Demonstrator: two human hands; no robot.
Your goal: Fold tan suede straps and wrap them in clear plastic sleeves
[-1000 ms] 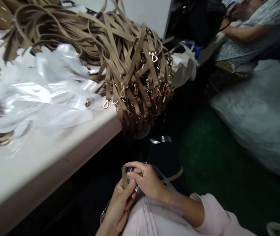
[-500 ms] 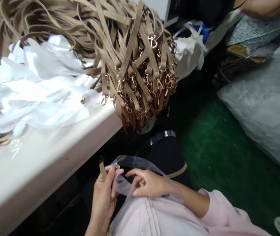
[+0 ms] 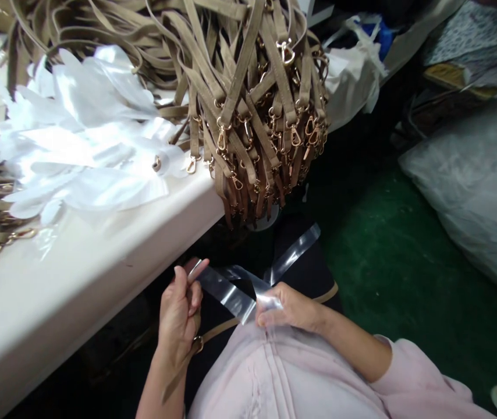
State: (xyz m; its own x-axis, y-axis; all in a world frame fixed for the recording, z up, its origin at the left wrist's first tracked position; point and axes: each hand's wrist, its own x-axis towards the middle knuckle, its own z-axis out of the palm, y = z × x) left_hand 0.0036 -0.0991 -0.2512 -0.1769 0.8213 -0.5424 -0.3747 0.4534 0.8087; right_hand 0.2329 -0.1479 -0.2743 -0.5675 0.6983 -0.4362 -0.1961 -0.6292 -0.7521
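Observation:
Low in the head view, my left hand is closed on one end of a clear plastic strip. A tan strap with a small gold buckle also passes by this hand and trails along the wrist; whether the fingers grip it I cannot tell. My right hand is closed on the strip's other part, in front of the pink shirt. Between the hands the strip is stretched, and a loose length of it runs up over the dark-clad lap.
On the white table at left lies a pile of white teardrop-shaped sheets. A heap of tan straps with gold clips hangs over its corner. A large translucent plastic bag stands on the green floor at right.
My right hand has closed on the plastic strip, which is now pulled straight between both hands. My left hand has turned and moved slightly up; the strap now hangs below it.

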